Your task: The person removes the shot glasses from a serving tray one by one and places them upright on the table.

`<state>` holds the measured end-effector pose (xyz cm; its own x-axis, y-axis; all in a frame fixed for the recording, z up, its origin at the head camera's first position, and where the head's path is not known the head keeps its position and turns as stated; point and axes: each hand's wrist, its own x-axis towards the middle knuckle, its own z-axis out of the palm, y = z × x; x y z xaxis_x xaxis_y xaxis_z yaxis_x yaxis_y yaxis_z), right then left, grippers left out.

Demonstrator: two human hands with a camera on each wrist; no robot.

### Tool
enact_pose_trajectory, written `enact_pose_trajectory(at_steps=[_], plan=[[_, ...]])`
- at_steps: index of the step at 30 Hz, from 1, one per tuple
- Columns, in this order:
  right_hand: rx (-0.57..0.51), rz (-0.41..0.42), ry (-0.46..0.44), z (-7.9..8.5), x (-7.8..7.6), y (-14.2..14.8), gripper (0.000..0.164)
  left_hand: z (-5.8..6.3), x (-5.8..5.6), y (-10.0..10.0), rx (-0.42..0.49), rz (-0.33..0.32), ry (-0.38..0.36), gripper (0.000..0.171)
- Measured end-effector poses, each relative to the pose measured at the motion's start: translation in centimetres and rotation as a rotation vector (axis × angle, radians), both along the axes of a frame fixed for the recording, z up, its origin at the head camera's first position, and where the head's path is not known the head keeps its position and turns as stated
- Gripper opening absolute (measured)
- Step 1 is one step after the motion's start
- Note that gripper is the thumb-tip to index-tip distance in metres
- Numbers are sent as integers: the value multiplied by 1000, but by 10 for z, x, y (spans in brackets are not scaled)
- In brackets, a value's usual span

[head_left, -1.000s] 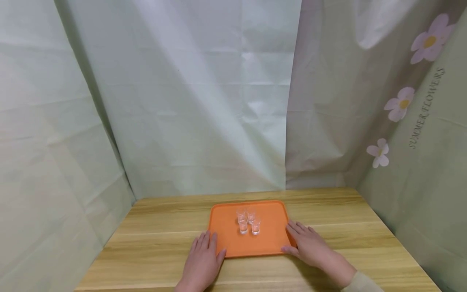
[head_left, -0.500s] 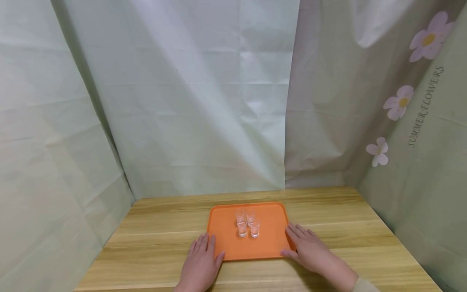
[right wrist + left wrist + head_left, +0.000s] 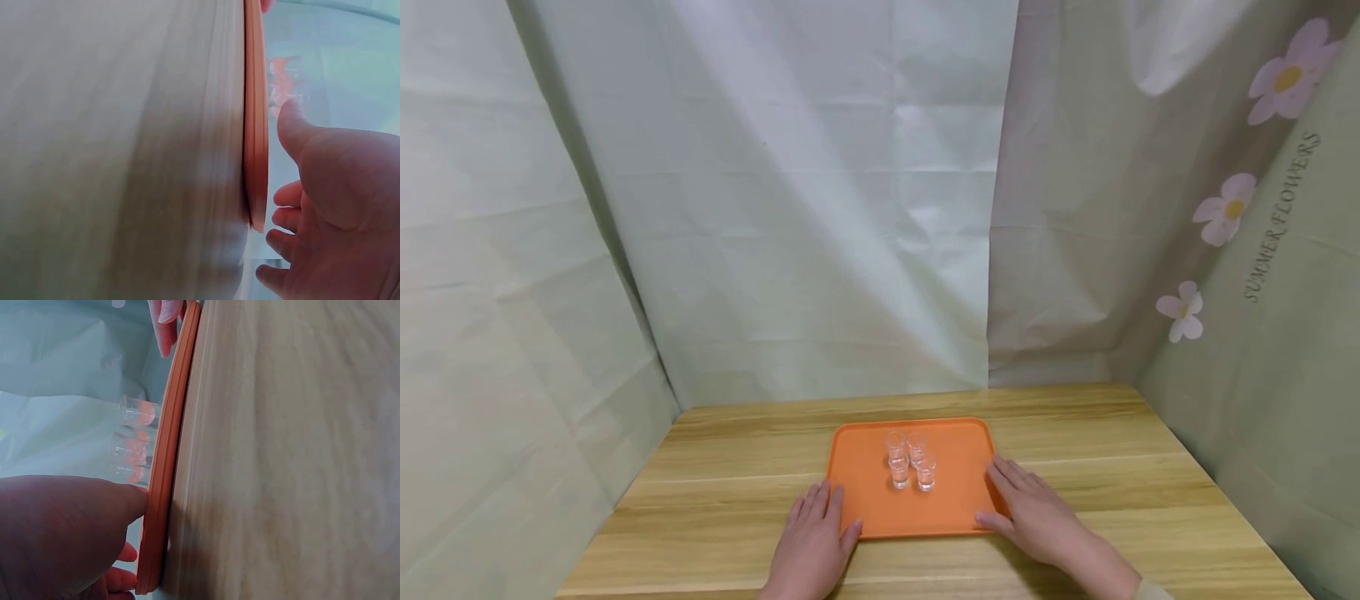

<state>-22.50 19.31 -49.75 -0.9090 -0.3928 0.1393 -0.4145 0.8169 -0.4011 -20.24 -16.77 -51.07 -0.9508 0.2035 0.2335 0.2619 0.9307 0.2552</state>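
An orange tray (image 3: 955,504) lies on the wooden table, with several small clear shot glasses (image 3: 900,477) standing upright in a close group on it. At its left front corner rests my left hand (image 3: 811,542), fingers extended along the side and thumb at the front edge. My right hand (image 3: 1037,512) is at the tray's right side, fingers straight and spread from the thumb. In the left wrist view the left thumb touches the tray rim (image 3: 164,469). The right wrist view shows the right thumb (image 3: 294,122) overlapping the glasses, fingers beside the tray's corner.
The wooden table (image 3: 700,500) extends around the tray on all sides. Pale green fabric curtains (image 3: 820,250) enclose the back and both sides, the right one printed with flowers (image 3: 1225,210) and lettering.
The tray with its glasses has slid slightly toward the person. Both hands stay at its sides and have barely shifted.
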Motion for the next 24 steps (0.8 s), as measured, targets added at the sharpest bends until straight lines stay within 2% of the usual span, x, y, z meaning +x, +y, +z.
enact_pose_trajectory(at_steps=[9, 16, 19, 24], plan=[[-25, -25, -55, -6, -6, -3, 92, 1, 1, 0, 19, 3, -24, 65], [-71, -13, -110, -6, -7, 0, 97, 3, -2, 1, 28, 12, -52, 65], [-100, -5, -118, -7, -7, 3, 102, 2, -3, 1, 23, 4, -28, 64], [-136, 8, -120, -9, -9, 5, 106, -1, -8, 5, 35, -21, 63, 61]])
